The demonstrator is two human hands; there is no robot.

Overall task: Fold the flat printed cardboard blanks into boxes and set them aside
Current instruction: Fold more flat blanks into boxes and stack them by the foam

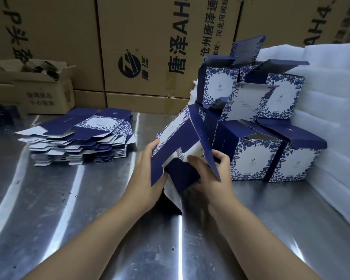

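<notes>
Bare metal of the table [69, 229] runs along the near side. Between the stack of flat blanks [79, 136], left, and the folded boxes [257, 158], right, a half-folded box [176, 138] fills the lane — white foam [331, 118] walls the right edge, brown cartons [141, 37] the back.

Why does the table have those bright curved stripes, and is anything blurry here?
Head view: the stripes are glare on the shiny metal table, probably bent by the wide-angle lens; the half-folded box and right hand look slightly smeared; the stack of flat blanks looks sharper.
</notes>
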